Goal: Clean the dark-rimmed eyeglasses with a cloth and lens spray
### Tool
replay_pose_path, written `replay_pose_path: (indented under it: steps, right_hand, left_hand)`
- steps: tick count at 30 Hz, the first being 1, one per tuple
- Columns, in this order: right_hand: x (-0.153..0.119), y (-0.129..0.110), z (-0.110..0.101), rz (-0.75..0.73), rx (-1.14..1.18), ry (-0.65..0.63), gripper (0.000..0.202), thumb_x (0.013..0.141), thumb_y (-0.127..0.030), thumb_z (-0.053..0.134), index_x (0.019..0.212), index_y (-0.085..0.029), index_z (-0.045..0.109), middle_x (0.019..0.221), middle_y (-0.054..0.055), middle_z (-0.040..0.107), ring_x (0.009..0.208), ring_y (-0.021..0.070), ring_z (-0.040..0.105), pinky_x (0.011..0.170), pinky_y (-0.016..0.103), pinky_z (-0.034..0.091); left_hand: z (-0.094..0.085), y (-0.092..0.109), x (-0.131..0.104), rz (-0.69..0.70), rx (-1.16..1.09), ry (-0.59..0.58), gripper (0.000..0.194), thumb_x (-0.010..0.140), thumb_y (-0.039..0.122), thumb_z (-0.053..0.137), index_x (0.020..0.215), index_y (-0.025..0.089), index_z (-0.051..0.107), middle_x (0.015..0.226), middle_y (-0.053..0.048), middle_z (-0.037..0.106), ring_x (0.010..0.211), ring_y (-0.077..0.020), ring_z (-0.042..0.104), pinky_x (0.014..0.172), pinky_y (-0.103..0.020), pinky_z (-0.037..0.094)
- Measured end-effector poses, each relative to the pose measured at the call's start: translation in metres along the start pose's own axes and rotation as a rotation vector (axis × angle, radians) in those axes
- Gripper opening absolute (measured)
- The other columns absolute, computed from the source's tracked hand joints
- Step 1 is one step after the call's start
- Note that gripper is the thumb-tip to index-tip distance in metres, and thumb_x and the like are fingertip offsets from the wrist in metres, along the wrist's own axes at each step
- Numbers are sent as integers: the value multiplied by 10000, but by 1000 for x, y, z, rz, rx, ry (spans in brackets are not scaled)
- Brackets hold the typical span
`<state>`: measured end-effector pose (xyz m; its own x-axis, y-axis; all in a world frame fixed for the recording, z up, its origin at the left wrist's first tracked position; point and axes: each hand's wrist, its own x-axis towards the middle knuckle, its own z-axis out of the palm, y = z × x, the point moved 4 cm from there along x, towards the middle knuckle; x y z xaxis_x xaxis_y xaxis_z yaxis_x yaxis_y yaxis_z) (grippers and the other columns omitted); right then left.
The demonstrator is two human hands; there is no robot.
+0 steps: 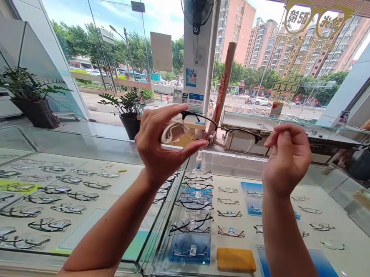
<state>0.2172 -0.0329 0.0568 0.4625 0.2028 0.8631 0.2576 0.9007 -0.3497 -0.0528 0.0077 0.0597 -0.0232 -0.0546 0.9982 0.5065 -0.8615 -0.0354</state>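
Raised above the glass display counter, a pair of dark-rimmed glasses (200, 116) is gripped by my left hand (160, 139), thumb below and fingers above the left lens. A folded pale cloth (170, 133) is tucked in the same hand's palm. To the right of the glasses, my right hand (286, 157) is raised with its fingers curled and pressed together, near the end of the right lens. Whether anything small is between those fingers cannot be made out.
Glass cases (154, 237) below hold rows of glasses, blue cards and an orange-yellow case (236, 260). A small spray bottle (199, 160) stands beyond. Potted plants (36, 112), a wooden post (225, 74) and a wall fan (197, 7) are near the windows.
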Motion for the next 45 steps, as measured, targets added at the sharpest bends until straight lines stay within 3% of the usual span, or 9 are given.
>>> replay_pose_path:
  steps: [4,7,10,12,14,22,31,39,45]
  right_hand:
    - [-3,-2,6,-3,-5,-39,451,1140,-483,550,753,-254,507,653,-55,404,558,125,403,543,305,362]
    - [-8,-6,7,-116,-107,-70,500,1146,-557,504,760,-246,566,701,-19,491,658,155,531,642,333,462]
    - [-14,-7,11,-229,-256,-212,481,1038,-688,621,1270,-277,714,1198,91,718,1115,282,700,924,464,586]
    - [-19,-5,15,-256,-361,-306,749,962,-716,705,1578,-317,554,1506,131,647,1337,358,653,1048,557,579]
    - [-23,-4,17,-249,-443,-339,838,956,-685,730,1665,-331,459,1581,140,617,1388,377,640,1095,605,565]
    - [-26,-12,17,-174,-420,-254,654,972,-577,785,1544,-327,591,1414,109,729,1271,336,711,1164,591,545]
    - [-18,-19,15,-88,-393,-292,538,931,-561,849,1382,-312,696,1083,37,766,992,262,748,1073,512,606]
    - [-9,-25,11,-59,-403,-364,495,900,-524,906,1307,-298,739,1092,33,795,1001,250,762,1040,490,625]
    - [-6,-21,6,-38,-421,-391,503,896,-530,912,1318,-308,750,1158,51,825,1086,280,778,1067,514,630]
  left_hand:
    - [0,-2,-1,-70,-25,81,743,835,623,954,1461,351,662,1358,-72,737,1317,-355,717,1160,-590,590]
    - [1,0,1,-104,-57,77,729,818,609,973,1423,319,690,1323,-77,746,1292,-346,740,1170,-560,604]
    - [2,3,0,-147,-78,57,715,804,609,983,1392,308,709,1307,-77,761,1272,-331,751,1161,-534,619]
    - [3,5,-1,-159,-97,51,702,807,593,986,1386,306,712,1307,-75,764,1265,-321,752,1156,-530,621]
    - [4,7,-3,-166,-100,48,690,819,575,985,1388,298,709,1305,-76,764,1255,-311,755,1143,-522,628]
    - [8,15,-2,-196,-93,-23,593,918,529,917,1408,279,695,1325,-92,761,1238,-288,754,1132,-489,637]
    - [3,16,3,-252,-120,-103,541,935,496,910,1391,283,713,1323,-86,775,1232,-278,758,1116,-470,638]
    - [-2,11,6,-244,-108,-162,636,892,552,936,1424,299,697,1345,-80,759,1257,-299,756,1128,-494,630]
    - [-3,15,7,-209,-54,-196,582,931,541,902,1430,331,689,1337,-66,747,1250,-286,742,1117,-472,636]
